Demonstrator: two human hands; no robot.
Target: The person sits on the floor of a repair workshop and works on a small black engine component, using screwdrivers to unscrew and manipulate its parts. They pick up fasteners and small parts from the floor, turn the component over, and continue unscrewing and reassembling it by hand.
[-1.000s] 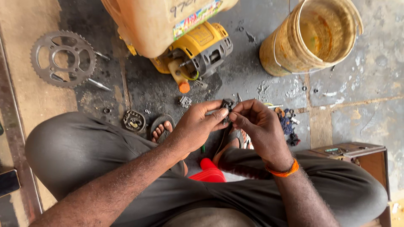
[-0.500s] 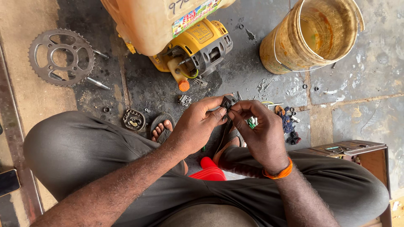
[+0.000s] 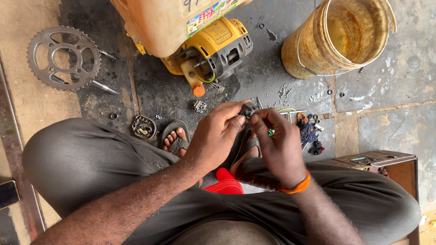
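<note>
Both hands are up close together over the knees, pinching a small dark metal part [image 3: 248, 109]. Left hand [image 3: 217, 132] has its fingers clamped on it from the side. Right hand [image 3: 277, 143] has its fingertips closed on its other edge, with a green-handled tool [image 3: 271, 132] tucked behind those fingers.

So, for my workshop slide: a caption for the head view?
Seated person's left hand and right hand grip a small dark part above the floor.
</note>
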